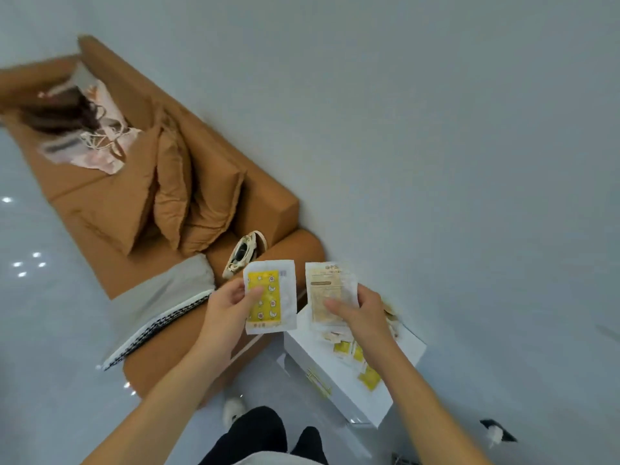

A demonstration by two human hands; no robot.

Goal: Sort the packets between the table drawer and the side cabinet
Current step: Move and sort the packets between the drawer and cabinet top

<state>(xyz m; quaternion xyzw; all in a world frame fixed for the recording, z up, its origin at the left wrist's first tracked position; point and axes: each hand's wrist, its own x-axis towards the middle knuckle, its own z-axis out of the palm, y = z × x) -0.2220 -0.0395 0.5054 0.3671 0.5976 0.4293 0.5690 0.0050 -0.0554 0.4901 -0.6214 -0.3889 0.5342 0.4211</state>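
Head view: two packets are up at centre frame, and the risk is a mix-up or a slip, since each thin sachet hangs from one edge only. The left hand [231, 303] pinches the yellow packet [271, 297], arm reaching from lower left. The right hand [360, 313] clamps the beige packet [327, 292] above the white cabinet top [339, 380], where loose packets [360, 360] lie scattered.
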